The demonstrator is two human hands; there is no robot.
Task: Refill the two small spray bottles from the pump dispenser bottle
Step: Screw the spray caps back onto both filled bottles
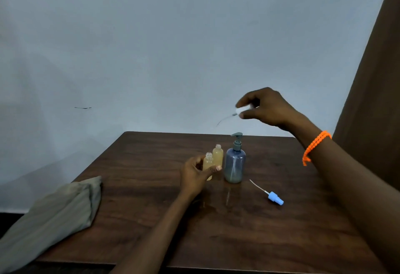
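The left hand (195,175) is wrapped around the nearer small spray bottle (208,163), thumb across its front; the bottle stands upright on the wooden table (151,187) with its neck uncapped. The second small spray bottle (218,154), also uncapped and holding pale amber liquid, stands touching or just behind the first. The pump dispenser bottle (235,163), grey-blue with its pump fitted, stands just beside them on the right.

The right hand (265,108) is raised above the table, fingers pinched on a white spray cap (242,110) whose thin dip tube trails down to the left; this part is blurred. An orange bead bracelet (315,147) circles that wrist.

A blue spray cap (275,198) with its tube lies on the table right of the dispenser. A folded grey cloth (56,213) rests on the table's left corner.
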